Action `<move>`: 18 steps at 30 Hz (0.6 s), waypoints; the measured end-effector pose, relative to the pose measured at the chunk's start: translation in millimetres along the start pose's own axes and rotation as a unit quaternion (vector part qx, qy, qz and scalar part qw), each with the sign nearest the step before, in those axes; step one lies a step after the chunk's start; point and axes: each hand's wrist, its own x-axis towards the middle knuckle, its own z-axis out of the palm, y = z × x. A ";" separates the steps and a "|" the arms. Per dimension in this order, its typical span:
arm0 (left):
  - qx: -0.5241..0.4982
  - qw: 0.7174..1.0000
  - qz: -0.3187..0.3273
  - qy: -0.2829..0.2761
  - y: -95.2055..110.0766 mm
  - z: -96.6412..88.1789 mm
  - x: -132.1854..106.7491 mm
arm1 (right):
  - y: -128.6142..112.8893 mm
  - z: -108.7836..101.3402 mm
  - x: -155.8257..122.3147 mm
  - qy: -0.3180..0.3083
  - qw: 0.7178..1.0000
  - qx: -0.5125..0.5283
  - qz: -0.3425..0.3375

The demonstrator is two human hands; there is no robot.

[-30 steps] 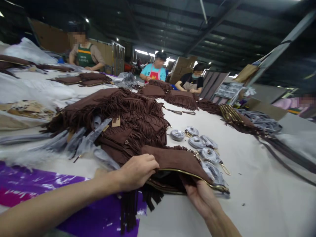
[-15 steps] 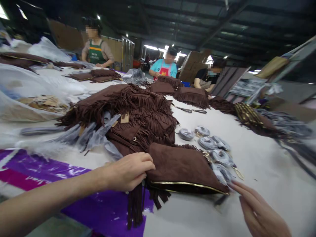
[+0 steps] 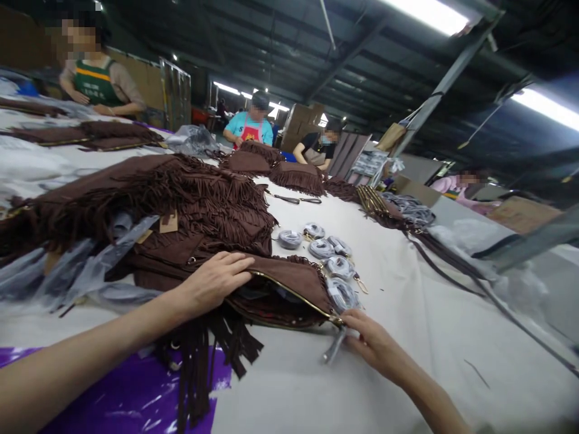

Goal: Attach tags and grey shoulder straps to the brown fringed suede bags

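A brown suede fringed bag (image 3: pixel 289 283) with a gold zip lies open in front of me on the white table (image 3: pixel 407 337). My left hand (image 3: pixel 212 282) rests on the bag's left end, fingers curled over its upper edge and holding it. My right hand (image 3: pixel 373 343) is at the bag's right end, fingers pinched near the zip end and a grey wrapped strip (image 3: pixel 333 346). Several grey wrapped strap coils (image 3: pixel 323 250) lie just beyond the bag.
A heap of more brown fringed bags (image 3: pixel 181 193) sits behind my left hand, with plastic wraps (image 3: pixel 90 265) at its left. A purple sheet (image 3: pixel 117 398) lies under my left arm. Other people work at the table's far end. Straps (image 3: pixel 452 259) trail along the right side.
The bag's zip mouth has come open again and shows its inside. My right hand moved in from the right to the zip end. The view swung left.
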 end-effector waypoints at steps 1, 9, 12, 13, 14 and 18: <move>-0.005 1.000 -0.008 -0.006 -2.0 -1.9 0.3 | -3.1 3.4 -0.6 -0.013 1.000 0.021 0.007; -0.110 0.994 0.019 -0.009 58.6 -36.5 19.1 | -35.4 12.1 -14.3 -0.022 0.986 0.122 0.108; -0.184 0.981 0.021 -0.056 102.6 -41.7 40.8 | -52.9 8.0 -18.1 -0.011 0.989 0.081 0.124; -0.196 0.978 0.012 -0.073 117.1 -39.1 48.4 | -57.6 7.5 -19.2 -0.006 0.990 0.069 0.123; -0.202 0.975 -0.002 -0.088 130.6 -34.4 55.6 | -61.2 7.5 -20.5 -0.002 0.990 0.061 0.123; -0.220 0.971 -0.028 -0.095 164.1 -4.0 77.4 | -61.2 13.1 -29.6 -0.005 0.992 0.055 0.113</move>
